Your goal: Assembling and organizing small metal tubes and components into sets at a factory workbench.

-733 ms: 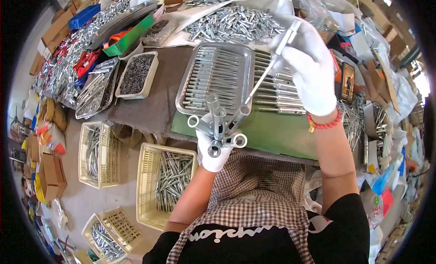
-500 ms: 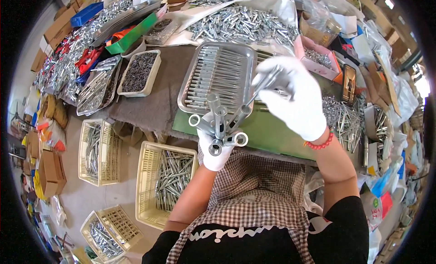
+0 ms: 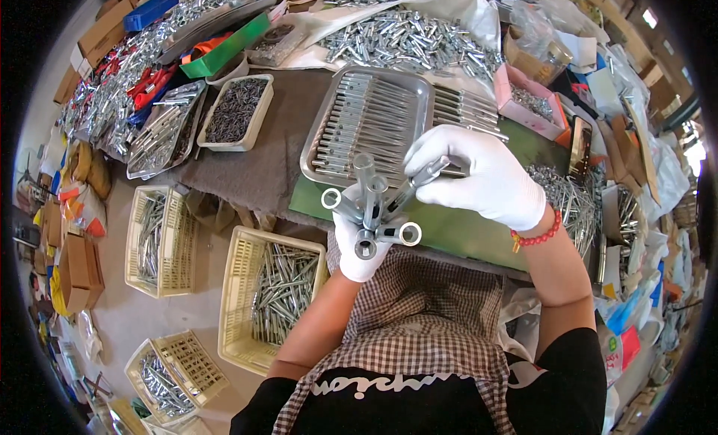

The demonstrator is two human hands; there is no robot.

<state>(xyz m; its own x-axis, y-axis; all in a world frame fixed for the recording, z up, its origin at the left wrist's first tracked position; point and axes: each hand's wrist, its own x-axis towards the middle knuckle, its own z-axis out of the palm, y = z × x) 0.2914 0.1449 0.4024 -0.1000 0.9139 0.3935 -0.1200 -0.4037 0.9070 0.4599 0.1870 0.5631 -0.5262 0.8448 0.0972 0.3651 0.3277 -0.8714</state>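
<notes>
My left hand (image 3: pixel 357 261), in a white glove, is closed around a fanned bunch of metal tubes (image 3: pixel 372 203) whose open round ends point several ways. In my right hand (image 3: pixel 490 177), also gloved, a slim metal piece (image 3: pixel 436 166) is pinched between thumb and fingers. Its lower end meets the upper right tube of the bunch; whether it is inside the tube I cannot tell. Just beyond both hands lies a metal tray (image 3: pixel 428 106) with rows of slim pointed metal rods (image 3: pixel 366 117). More rods (image 3: pixel 467 109) lie side by side right of the tray.
A green mat (image 3: pixel 464 233) covers the near table edge. Around it are a tub of dark small parts (image 3: pixel 238 113), a pink box (image 3: pixel 527 95), a phone-like object (image 3: pixel 579 149) and a heap of metal parts (image 3: pixel 411 42). Yellow crates (image 3: pixel 238 300) stand on the floor at left.
My right hand has come down from beside the tray to the tubes, bringing the slim metal piece against one of them. The rods right of the tray are now uncovered. My left hand keeps its grip.
</notes>
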